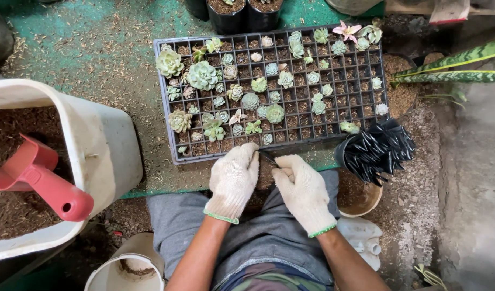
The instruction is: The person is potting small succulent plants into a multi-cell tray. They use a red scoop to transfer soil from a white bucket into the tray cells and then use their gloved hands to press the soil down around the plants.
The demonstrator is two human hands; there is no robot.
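green matting strewn with husk lay under a black seedling tray [169,102] of succulents. both gloved hands, left [234,178] and right [303,191], pinched together on a small black nursery bag [269,158] (thin, limp, best held by its rim) at the tray's near edge.

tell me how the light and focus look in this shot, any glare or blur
Head view: soft, even daylight, no hard shadows; the seedling tray and both gloved hands, left hand and right hand, are sharp. Mild glare on the white tub wall. Wide-lens bending shows at the edges; no motion blur.
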